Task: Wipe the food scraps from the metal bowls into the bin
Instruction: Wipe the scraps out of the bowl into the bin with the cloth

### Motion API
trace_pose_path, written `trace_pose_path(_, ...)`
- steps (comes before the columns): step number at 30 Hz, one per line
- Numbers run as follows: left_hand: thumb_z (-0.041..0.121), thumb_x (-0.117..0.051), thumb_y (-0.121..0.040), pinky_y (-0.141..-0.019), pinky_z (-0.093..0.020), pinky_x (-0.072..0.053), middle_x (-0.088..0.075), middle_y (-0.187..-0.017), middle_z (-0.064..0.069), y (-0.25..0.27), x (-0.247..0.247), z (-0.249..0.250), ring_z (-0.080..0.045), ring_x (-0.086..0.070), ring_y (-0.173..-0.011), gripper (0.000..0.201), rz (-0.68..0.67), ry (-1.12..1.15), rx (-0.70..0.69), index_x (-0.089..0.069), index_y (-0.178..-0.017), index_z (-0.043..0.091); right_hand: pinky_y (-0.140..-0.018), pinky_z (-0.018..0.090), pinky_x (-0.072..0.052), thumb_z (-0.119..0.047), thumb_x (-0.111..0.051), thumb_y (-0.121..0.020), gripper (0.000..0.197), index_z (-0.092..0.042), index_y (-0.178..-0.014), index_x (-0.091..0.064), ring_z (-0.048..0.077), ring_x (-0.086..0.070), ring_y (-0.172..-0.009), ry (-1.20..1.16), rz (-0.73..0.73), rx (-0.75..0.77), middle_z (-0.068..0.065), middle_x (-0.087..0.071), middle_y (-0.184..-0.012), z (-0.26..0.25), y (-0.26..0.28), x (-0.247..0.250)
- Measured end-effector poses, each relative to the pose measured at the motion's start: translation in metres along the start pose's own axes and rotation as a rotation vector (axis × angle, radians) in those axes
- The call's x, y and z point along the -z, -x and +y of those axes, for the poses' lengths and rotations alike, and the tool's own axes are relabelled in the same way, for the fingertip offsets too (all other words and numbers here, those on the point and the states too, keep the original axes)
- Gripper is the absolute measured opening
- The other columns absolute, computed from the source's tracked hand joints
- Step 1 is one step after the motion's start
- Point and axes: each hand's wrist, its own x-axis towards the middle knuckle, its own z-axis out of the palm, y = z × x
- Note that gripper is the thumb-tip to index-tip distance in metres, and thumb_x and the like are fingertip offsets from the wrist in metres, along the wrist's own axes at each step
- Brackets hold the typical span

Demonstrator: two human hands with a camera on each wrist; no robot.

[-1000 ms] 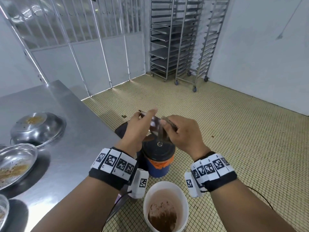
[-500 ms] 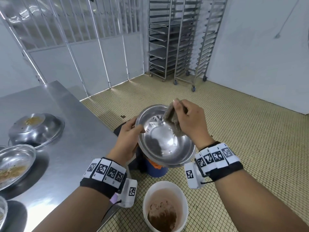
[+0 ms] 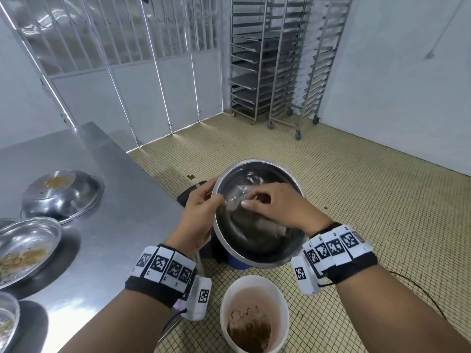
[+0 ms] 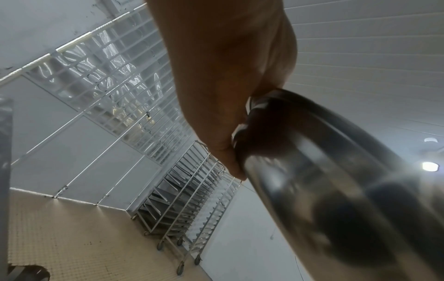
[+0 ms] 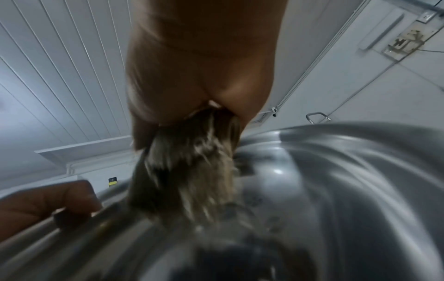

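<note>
2 hands (image 3: 196, 220) (image 3: 277, 207), bowl (image 3: 257, 250), rag (image 5: 192, 171)

Held bowl (image 3: 257, 240) above bin (image 3: 238, 263) — bucket (image 3: 254, 284) nearer, counter (image 3: 102, 200) left.

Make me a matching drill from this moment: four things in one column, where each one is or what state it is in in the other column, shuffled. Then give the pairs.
Things
1. held metal bowl
2. cloth
3. white bucket
4. upturned metal bowl

Places or states
A. stands on the tiled floor with brown matter inside
B. lies upside down on the steel table, scraps on its base
C. gripped at the rim by the left hand
D. pressed into the bowl by the right hand

Pairs: 1-C, 2-D, 3-A, 4-B
</note>
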Motion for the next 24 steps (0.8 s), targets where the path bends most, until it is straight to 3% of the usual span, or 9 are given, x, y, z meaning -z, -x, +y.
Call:
trace_pose_path(4, 0.001, -0.055, -0.072, -0.056, -0.029, -0.055, -0.069, -0.091, -0.014, -0.002, 0.000, -0.002, -0.027, -0.065, -0.074, 0.056, 0.024, -0.050, -0.027, -0.070, -0.126, 0.006, -0.074, 0.019, -0.044, -0.045, -0.070, -0.093, 0.025, -0.039, -0.117, -0.068, -0.005, -0.060, -0.080, 0.061, -0.106, -0.052, -0.020, -0.065, -0.091, 0.006, 0.007, -0.007)
trace_pose_path(7, 0.000, -0.055, -0.073, -0.062, -0.032, -0.055, -0.069, -0.090, -0.012, -0.002, 0.000, -0.004, -0.027, -0.065, -0.078, 0.048, 0.032, -0.058, -0.020, -0.073, -0.118, 0.008, -0.078, 0.022, -0.049, -0.049, -0.072, -0.090, 0.033, -0.038, -0.120, -0.066, -0.004, -0.060, -0.081, 0.054, -0.119, -0.059, -0.017, -0.066, -0.095, 0.008, 0.012, -0.011)
trace_pose_path(10, -0.011, -0.052, -0.083, -0.072, -0.035, -0.055, -0.071, -0.091, -0.009, -0.001, 0.002, -0.006, -0.026, -0.066, -0.085, 0.040, 0.035, -0.055, -0.011, -0.077, -0.104, 0.012, -0.081, 0.023, -0.050, -0.055, -0.072, -0.086, 0.028, -0.038, -0.109, -0.069, -0.003, -0.060, -0.088, 0.079, -0.148, -0.061, -0.019, -0.067, -0.097, 0.008, 0.014, -0.016)
trace_pose_path(12, -0.016, -0.047, -0.088, -0.075, -0.036, -0.057, -0.073, -0.093, -0.011, 0.000, 0.002, -0.006, -0.027, -0.068, -0.087, 0.042, 0.042, -0.070, 0.003, -0.075, -0.110, 0.007, -0.082, 0.026, -0.050, -0.045, -0.074, -0.087, 0.014, -0.036, -0.096, -0.069, -0.003, -0.060, -0.088, 0.103, -0.157, -0.037, -0.021, -0.066, -0.093, 0.008, 0.015, -0.019)
trace_pose_path(15, -0.015, -0.047, -0.091, -0.062, -0.034, -0.058, -0.072, -0.087, -0.012, 0.002, 0.000, -0.008, -0.027, -0.069, -0.076, 0.043, 0.047, -0.100, 0.040, -0.074, -0.116, 0.008, -0.082, 0.028, -0.051, -0.037, -0.075, -0.089, 0.011, -0.031, -0.088, -0.066, 0.000, -0.062, -0.086, 0.057, -0.108, -0.025, -0.017, -0.066, -0.091, 0.006, 0.016, -0.016)
trace_pose_path(19, -0.013, -0.047, -0.091, -0.063, -0.035, -0.058, -0.072, -0.092, -0.017, 0.005, 0.001, -0.013, -0.030, -0.069, -0.079, 0.048, 0.044, -0.119, 0.044, -0.077, -0.117, 0.015, -0.080, 0.023, -0.049, -0.029, -0.079, -0.087, 0.016, -0.035, -0.086, -0.064, 0.000, -0.063, -0.085, -0.022, -0.076, 0.001, -0.016, -0.068, -0.091, 0.002, 0.017, -0.005)
trace_pose_path(24, -0.011, -0.049, -0.093, -0.069, -0.040, -0.060, -0.073, -0.096, -0.021, 0.008, 0.004, -0.015, -0.038, -0.070, -0.082, 0.044, 0.025, -0.117, 0.074, -0.074, -0.121, 0.011, -0.076, 0.012, -0.047, -0.018, -0.075, -0.089, 0.016, -0.030, -0.096, -0.069, -0.010, -0.059, -0.084, -0.019, -0.080, 0.035, -0.020, -0.066, -0.093, -0.011, 0.016, 0.015)
